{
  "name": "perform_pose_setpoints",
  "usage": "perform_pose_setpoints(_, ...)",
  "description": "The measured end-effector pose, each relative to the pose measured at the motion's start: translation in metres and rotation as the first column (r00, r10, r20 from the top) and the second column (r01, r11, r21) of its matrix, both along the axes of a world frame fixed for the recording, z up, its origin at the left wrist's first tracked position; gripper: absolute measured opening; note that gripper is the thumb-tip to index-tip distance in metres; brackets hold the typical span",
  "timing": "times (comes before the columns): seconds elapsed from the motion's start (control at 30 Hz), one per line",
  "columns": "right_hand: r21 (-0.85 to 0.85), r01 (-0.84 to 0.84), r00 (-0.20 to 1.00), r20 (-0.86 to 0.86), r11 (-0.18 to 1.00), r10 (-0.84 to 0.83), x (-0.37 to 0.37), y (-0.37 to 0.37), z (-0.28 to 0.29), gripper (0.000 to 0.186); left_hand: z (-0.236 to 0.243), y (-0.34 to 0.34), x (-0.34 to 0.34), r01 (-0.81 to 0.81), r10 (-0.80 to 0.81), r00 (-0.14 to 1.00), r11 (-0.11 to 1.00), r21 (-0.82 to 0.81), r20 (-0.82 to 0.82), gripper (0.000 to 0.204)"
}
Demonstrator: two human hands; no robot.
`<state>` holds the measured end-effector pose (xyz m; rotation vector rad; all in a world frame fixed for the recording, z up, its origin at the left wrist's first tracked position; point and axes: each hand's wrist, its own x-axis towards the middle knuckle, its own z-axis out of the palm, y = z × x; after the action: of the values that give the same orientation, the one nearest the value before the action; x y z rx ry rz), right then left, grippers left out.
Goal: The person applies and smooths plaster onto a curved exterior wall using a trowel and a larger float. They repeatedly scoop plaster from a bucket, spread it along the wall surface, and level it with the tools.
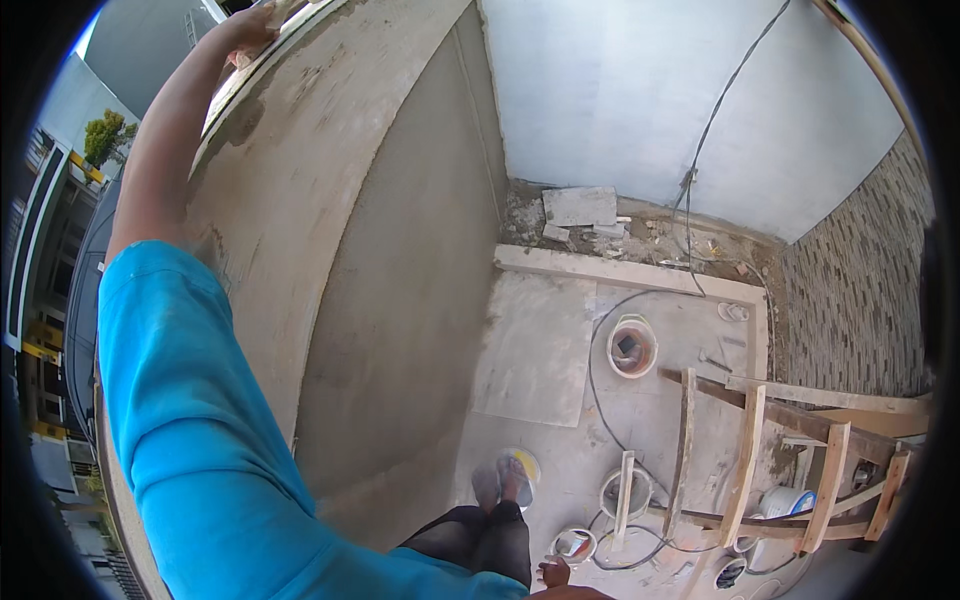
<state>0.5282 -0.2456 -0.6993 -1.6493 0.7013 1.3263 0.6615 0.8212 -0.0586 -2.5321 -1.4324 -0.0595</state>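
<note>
My left arm, in a bright blue sleeve, reaches up along a grey, freshly plastered wall point(330, 200). My left hand point(248, 30) is at the wall's top edge, its fingers curled on a pale wooden piece point(283, 10) lying there. My right hand point(553, 573) hangs low at the frame's bottom edge, beside my dark trousers. Its fingers are apart and nothing shows in it. My feet, in sandals point(505, 482), stand on the concrete floor far below.
A wooden trestle frame point(745, 465) stands at lower right, with several buckets point(632, 347) around it. A black cable point(600, 400) runs across the floor and up the white wall. Rubble and a grey slab point(580, 206) lie at the back. Left of the wall, buildings and a street lie below.
</note>
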Motion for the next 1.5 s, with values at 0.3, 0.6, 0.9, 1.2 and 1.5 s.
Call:
perform_pose_setpoints(0.3, -0.013, -0.317, 0.940, 0.132, 0.948, 0.316, 0.016, 0.053, -0.021, 0.032, 0.007, -0.021, -0.092, 0.071, -0.059, 0.994, 0.989, 0.128, -0.091, 0.074)
perform_pose_setpoints(0.6, -0.089, -0.360, 0.923, 0.110, 0.929, 0.368, 0.049, 0.046, 0.006, 0.035, 0.009, -0.013, -0.087, 0.163, -0.147, 0.983, 0.974, 0.156, -0.109, 0.079)
perform_pose_setpoints(0.9, 0.005, -0.417, 0.894, 0.181, 0.909, 0.410, 0.039, 0.063, -0.038, 0.036, 0.007, -0.092, -0.196, 0.248, -0.215, 0.960, 0.951, 0.186, -0.180, 0.075)
perform_pose_setpoints(1.2, 0.066, -0.461, 0.870, 0.229, 0.885, 0.436, 0.059, 0.081, -0.040, 0.031, 0.006, -0.262, -0.280, -0.019, 0.020, 0.997, 1.000, 0.015, -0.069, 0.077)
perform_pose_setpoints(1.5, 0.042, -0.439, 0.862, 0.299, 0.897, 0.408, 0.095, 0.112, -0.013, 0.038, 0.014, -0.454, -0.381, -0.170, 0.204, 0.959, 0.969, -0.178, 0.197, 0.075)
